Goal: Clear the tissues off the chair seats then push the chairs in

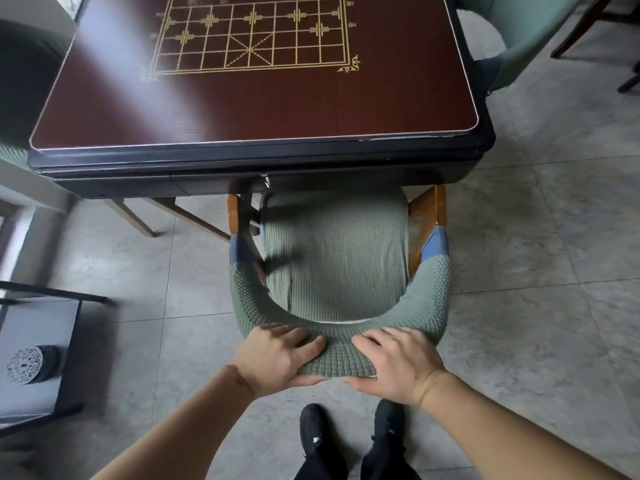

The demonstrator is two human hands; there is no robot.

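A chair with a green knitted cover (334,258) stands in front of me, its seat's front edge just under the dark table (242,109). The seat shows no tissue. My left hand (277,355) and my right hand (394,362) both grip the curved top of the backrest, fingers over the top and thumbs underneath. The wooden armrest ends reach the table's edge on both sides.
A second green chair (512,32) stands at the table's right side. The table top carries a gold chess-board pattern. A low dark side table (41,341) with a round patterned object is at the left. My black shoes are on the grey tiled floor below.
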